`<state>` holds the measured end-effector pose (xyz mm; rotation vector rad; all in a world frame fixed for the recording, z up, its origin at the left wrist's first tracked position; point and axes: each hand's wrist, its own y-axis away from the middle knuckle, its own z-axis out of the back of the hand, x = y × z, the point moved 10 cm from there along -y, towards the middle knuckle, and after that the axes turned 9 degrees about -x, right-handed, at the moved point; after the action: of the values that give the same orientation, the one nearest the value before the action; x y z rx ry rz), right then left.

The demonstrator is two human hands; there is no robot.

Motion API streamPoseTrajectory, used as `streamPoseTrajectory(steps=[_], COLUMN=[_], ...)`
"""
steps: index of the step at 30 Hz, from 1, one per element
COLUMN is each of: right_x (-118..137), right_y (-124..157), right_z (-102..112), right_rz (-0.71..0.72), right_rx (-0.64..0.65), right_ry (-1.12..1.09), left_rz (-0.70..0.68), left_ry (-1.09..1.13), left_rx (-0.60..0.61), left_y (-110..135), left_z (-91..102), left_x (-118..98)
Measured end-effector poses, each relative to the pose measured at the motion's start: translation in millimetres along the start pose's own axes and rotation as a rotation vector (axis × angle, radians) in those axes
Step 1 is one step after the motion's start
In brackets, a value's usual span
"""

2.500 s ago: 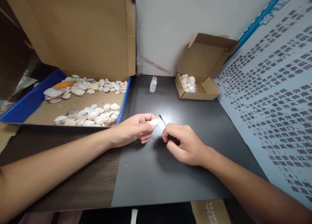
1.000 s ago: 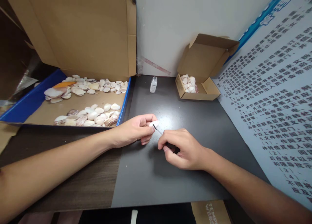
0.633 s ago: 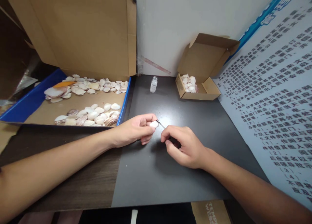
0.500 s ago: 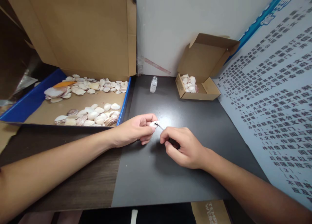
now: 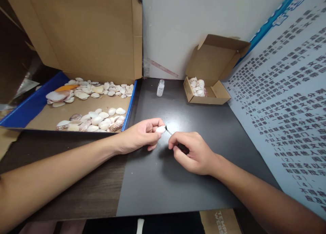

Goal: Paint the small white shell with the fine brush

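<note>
Between thumb and fingers, my left hand (image 5: 145, 133) grips a small white seashell (image 5: 160, 129) above the dark grey mat (image 5: 145, 190). My right hand (image 5: 192, 152) is closed on a small brush (image 5: 169, 131) with a thin stem and dark bristles; its handle is mostly hidden in the palm. The bristles are at the shell's right edge, though whether they touch it I cannot tell. Beyond both hands, a small clear glass bottle (image 5: 160, 88) with a label stands uncapped on the mat.
On the left, a blue-sided cardboard box (image 5: 84, 104) with its lid up holds many seashells. A small open cardboard box (image 5: 210, 100) at the back right holds white shells. A panel with printed text (image 5: 285, 101) leans along the right side; a pale wall (image 5: 203, 13) rises behind.
The brush tip has moved slightly right, from the shell's face to its right edge. My right hand has shifted a little with it, while my left hand stays nearly still.
</note>
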<state>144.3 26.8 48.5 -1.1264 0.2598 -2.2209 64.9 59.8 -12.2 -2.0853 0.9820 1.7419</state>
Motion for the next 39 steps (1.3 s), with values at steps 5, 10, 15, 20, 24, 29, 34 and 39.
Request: streamPoseTrajectory(steps=[5,10,15,20,24,29,34,39], right_x=[2.1,2.0,1.6,4.4,4.0,2.9,-2.7,-1.9], right_y=[0.3,0.9,1.1,0.8,-0.7,-0.6,-1.2,-2.3], right_z=[0.1,-0.6,-2.6,2.2,17.7,15.6,24.7,19.3], right_rz=[0.022,0.026,0.024,0.042,0.030,0.020,-0.042,-0.014], right_rx=[-0.001,0.006,0.024,-0.018,-0.159,-0.144,-0.240,-0.210], right_ry=[-0.004,-0.006,-0.011,-0.011,0.035,0.043,0.099,0.139], left_rz=[0.018,0.040,0.033,0.034,0.045,0.057,0.061,0.042], left_ry=[0.054,0.123,0.136,0.124,0.076,0.086,0.127,0.092], left_rx=[-0.004,0.021,0.017,-0.007,-0.014,0.003,0.021,0.052], left_y=[-0.6,0.2,0.4,-0.2,-0.4,-0.3,0.1,1.3], left_z=[0.3,-0.6,-0.6,-1.1,0.1,0.2,-0.9,-3.5], left_x=[0.5,1.9,0.4,-0.6,1.2,3.1,2.3,-0.2])
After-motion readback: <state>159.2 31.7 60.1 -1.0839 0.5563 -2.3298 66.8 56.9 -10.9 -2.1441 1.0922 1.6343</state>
